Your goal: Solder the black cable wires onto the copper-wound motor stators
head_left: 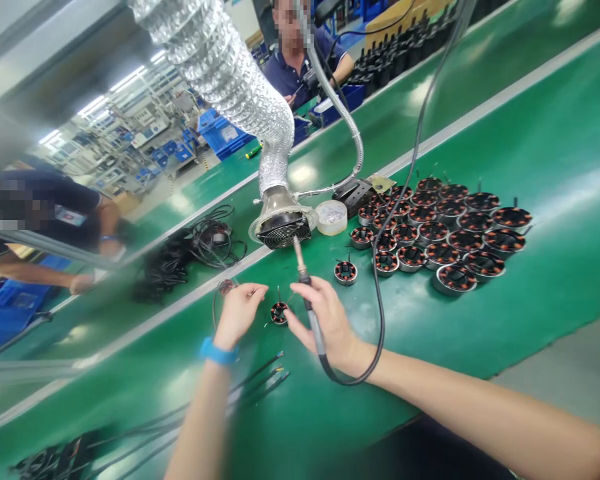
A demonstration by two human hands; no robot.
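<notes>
Counted: one soldering iron (318, 337), one round pot (333, 231), three cable ends (279, 369), one ring coil (279, 312) between the hands, one lone coil (345, 273), and roughly two dozen in a coil cluster (433, 232) at 2 o'clock on the desk (430, 333). Pot, 12 o'clock, held something pale, glinting; couldn't tell what. Right hand (333, 327): grip clamped on iron's handle. Left hand (237, 313): fingertips together. Ring coil lay at 4 o'clock from left fingertips, just beside right thumb, 9 o'clock from right palm.

bench top (555, 173): glossy, smooth; duct (235, 83): crinkled shiny foil; coil rings (445, 289): metal-walled; iron cord (350, 383): smooth, plastic-looking
</notes>
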